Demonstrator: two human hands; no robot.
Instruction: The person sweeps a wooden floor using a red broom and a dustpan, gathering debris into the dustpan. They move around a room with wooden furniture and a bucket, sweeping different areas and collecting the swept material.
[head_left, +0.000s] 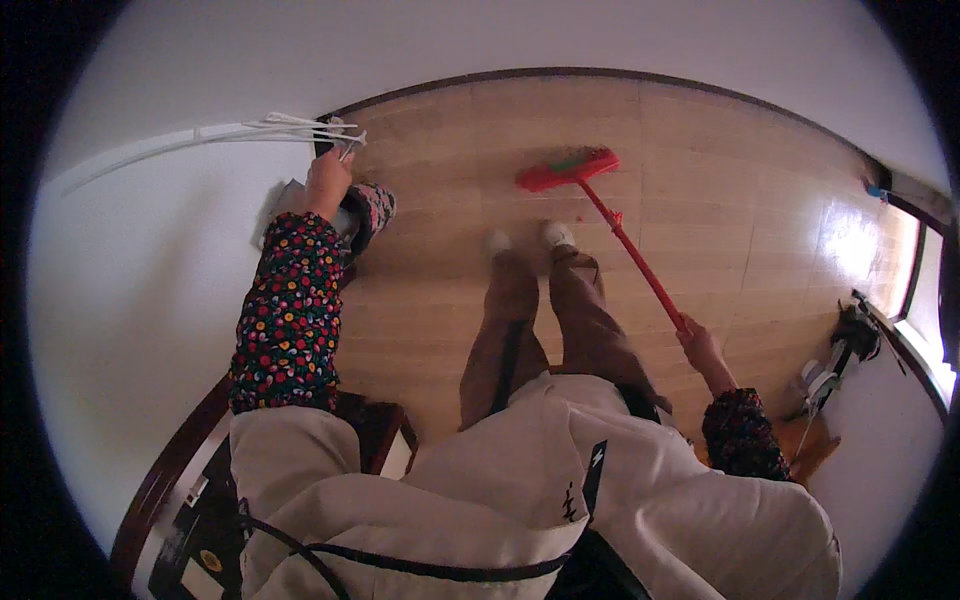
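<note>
My right hand (701, 345) is closed around the red handle of a push-type broom (645, 266). The red broom head (566, 171), with a patch of green, rests on the floor ahead of my feet, and dark debris (596, 150) lies along its far side. My left hand (328, 180) reaches to the left wall and appears closed on a bundle of thin white rods or cables (300, 131); which of these they are is unclear. Beneath that hand sit a grey object (283, 202) and a pink-and-black patterned item (376, 206), both partly hidden by my floral sleeve.
Wooden flooring (420, 300) runs to a dark skirting board (555, 73). Dark wooden furniture (375, 427) stands close by my left side. Toward the right wall are a black-and-white item (832, 367), a small blue object (876, 192) and a bright opening (926, 285).
</note>
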